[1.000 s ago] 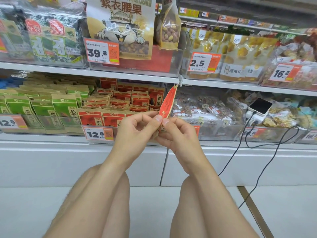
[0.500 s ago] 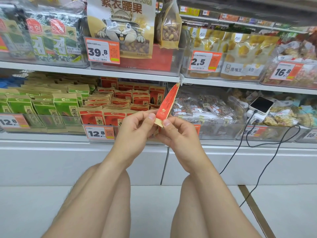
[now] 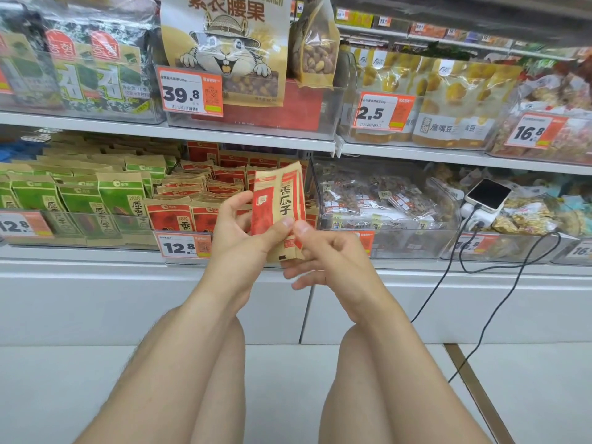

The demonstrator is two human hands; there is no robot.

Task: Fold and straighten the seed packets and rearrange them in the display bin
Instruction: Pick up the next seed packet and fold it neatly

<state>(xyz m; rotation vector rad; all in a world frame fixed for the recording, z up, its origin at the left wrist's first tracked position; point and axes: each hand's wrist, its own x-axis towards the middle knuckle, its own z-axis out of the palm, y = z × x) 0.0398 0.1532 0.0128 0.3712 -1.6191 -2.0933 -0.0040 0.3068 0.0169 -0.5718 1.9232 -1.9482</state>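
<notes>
A red and tan seed packet [image 3: 278,200] stands upright in front of the display bin [image 3: 184,239], its printed face toward me. My left hand [image 3: 238,232] grips its left side, thumb pressed on the front near the lower edge. My right hand [image 3: 320,254] pinches the packet's bottom right corner with thumb and forefinger, the other fingers loosely spread below. Behind the packet, the clear bin holds several red packets [image 3: 205,193] of the same kind, stacked and leaning in rows.
Green seed packets [image 3: 80,197] fill the bin to the left. A bin of clear snack bags [image 3: 378,200] sits to the right. A phone [image 3: 487,193] on a charger trails black cables [image 3: 455,267] down the shelf front. Above runs another shelf [image 3: 243,139] with price tags.
The packet, held edge-on a second ago, has turned so its printed face shows. Both hands shifted slightly right and lower, the right hand now at the bottom corner.
</notes>
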